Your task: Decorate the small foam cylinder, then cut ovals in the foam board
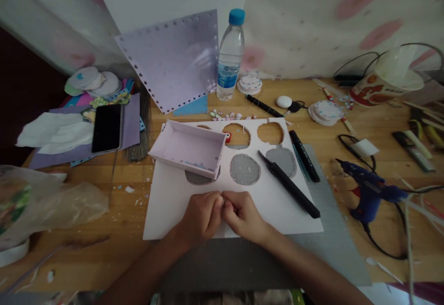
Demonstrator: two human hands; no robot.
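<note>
My left hand (204,217) and my right hand (245,216) meet over the front part of a white board (169,212). Both are closed, thumbs and fingertips pressed together; anything between them is too small or hidden to name. Round holes are cut through the board. Just beyond my hands, a shallow pale pink box (189,147) rests tilted across the board's left side, with small bits inside it. A black craft knife (293,189) lies on the board to the right of my right hand. Under the board is a grey cutting mat (329,245).
A blue glue gun (367,187) with its cord lies at right. Behind stand a water bottle (231,57) and a purple sheet (176,59). A black marker (304,156) lies beside the board. A phone (107,128) rests on papers at left, near a plastic bag (65,205).
</note>
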